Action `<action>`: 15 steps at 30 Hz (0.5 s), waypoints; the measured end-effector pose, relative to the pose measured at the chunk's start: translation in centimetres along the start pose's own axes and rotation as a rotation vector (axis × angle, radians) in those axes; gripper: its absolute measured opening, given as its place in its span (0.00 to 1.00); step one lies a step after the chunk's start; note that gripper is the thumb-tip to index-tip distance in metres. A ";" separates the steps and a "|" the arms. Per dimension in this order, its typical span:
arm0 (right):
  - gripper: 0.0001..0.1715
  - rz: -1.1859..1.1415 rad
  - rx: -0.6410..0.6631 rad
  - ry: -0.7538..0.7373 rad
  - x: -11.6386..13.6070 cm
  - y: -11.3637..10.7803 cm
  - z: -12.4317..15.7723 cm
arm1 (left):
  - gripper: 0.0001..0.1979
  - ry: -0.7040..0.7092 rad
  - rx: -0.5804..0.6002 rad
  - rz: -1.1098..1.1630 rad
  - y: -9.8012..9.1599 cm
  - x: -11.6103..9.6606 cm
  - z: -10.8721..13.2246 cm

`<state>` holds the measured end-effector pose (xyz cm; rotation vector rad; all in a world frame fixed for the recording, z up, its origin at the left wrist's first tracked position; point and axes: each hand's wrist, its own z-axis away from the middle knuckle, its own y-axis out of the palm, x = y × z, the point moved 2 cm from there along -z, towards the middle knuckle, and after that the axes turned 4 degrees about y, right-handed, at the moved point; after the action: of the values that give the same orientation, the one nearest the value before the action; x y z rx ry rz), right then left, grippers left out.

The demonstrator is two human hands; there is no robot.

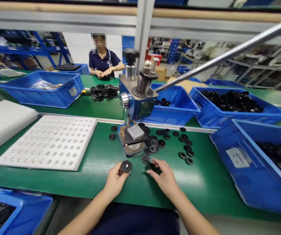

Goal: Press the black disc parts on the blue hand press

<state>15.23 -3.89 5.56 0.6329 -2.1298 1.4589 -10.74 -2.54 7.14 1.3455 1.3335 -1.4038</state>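
Head view: two bare hands above one green bench, all places taken from the single blue press.
Near bin: one, blue, holding black parts, well in front and left of the press.
Left hand: in front of the press, slightly left; forearm slanting inward from the near edge, thumb and fingers pinching one black disc, bright pin at its centre.
Right hand: in front and right of the press; forearm slanting inward, fingers curved, thumb and forefinger about one dark piece; too blurred to say whether gripped.
Loose discs: one just in front of the press, two left, about nine farther right, plus a heap beside it, too overlapped to count.
Foam slabs: two, white, left of the press; on the holed one, six bright pieces along the front row.
Blue bins: two right of the press, one just behind, one behind and left.
Black pile: one, behind and left of the press, uncounted.
Co-worker: one, beyond that pile, hands close together.
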 end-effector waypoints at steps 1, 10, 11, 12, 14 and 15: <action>0.29 -0.045 0.076 -0.008 1.1 0.8 0.7 | 0.10 -0.007 -0.003 -0.005 -0.1 0.0 0.0; 0.28 -0.089 0.144 -0.138 5.8 1.9 1.4 | 0.10 0.080 0.037 -0.125 -0.7 -1.2 -0.5; 0.28 -0.080 0.129 -0.144 5.8 1.8 1.4 | 0.10 0.086 0.035 -0.130 -0.7 -1.3 -0.5; 0.29 -0.068 0.115 -0.148 5.8 1.7 1.4 | 0.11 0.089 0.031 -0.133 -0.7 -1.4 -0.5; 0.29 -0.042 0.107 -0.148 5.9 1.7 1.5 | 0.12 0.090 0.024 -0.134 -0.6 -1.7 -0.5; 0.28 -0.031 0.110 -0.146 6.0 1.7 1.5 | 0.13 0.089 0.022 -0.136 -0.6 -1.8 -0.5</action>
<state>9.32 -5.34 7.61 0.8324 -2.1482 1.5651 -10.98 -2.16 9.05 1.3680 1.4962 -1.4673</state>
